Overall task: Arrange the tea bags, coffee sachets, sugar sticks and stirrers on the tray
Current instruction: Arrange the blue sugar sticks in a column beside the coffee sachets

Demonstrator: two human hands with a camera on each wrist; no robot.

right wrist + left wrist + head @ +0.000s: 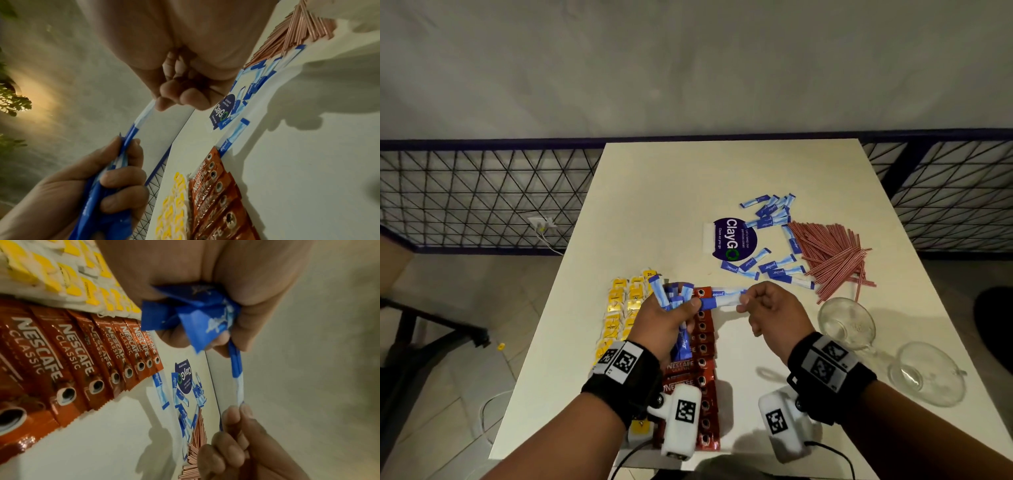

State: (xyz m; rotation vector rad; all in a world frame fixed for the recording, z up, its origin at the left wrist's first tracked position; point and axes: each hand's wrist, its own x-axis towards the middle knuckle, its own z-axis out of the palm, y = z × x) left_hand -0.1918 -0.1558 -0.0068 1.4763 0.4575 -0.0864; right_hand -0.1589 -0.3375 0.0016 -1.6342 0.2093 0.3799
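Observation:
My left hand [671,315] grips a bunch of blue sugar sticks [191,311] above the table's near left. My right hand [753,305] pinches the white end of one more sugar stick [722,297], whose blue end reaches the left fingers [131,146]. Red coffee sachets [703,346] lie in an overlapping row beneath the hands, also seen in the left wrist view [82,356]. Yellow tea bags [619,305] lie in rows to their left. Loose sugar sticks [774,267] and a heap of red-striped stirrers [832,257] lie farther back on the right.
Two clear glass cups [847,322] [928,373] stand at the table's right edge. A purple round sticker [734,238] marks the white table [688,192]. Beyond the table runs a dark wire fence [482,192]. No tray is visible as a separate object.

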